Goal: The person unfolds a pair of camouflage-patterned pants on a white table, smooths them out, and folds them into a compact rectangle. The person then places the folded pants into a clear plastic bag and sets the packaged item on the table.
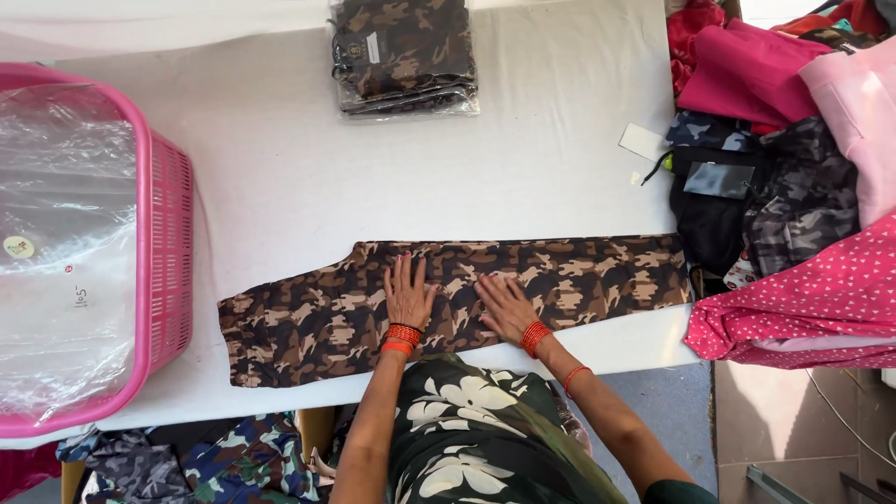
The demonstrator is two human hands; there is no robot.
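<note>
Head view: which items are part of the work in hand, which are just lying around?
In hand:
- left hand, flat on the camouflage trousers
- right hand, flat on the same trousers

Lying about:
- bagged camouflage garments, top of the table
- pink basket holding clear plastic bags
- clothes pile, right
- white tag

Your two hands lie flat, side by side, on the folded trousers [457, 294], left hand [408, 294] to the left of right hand [504, 306]. The trousers stretch left to right along the near edge of the table [280, 168]. At the table's left end sits a basket [163, 252] with plastic bags [65, 243] in it. At the far edge lies a stack of bagged trousers [403, 56]. To the right a heap of clothes [784, 168] covers the table's end, with a paper tag [644, 142] just left of it.
</note>
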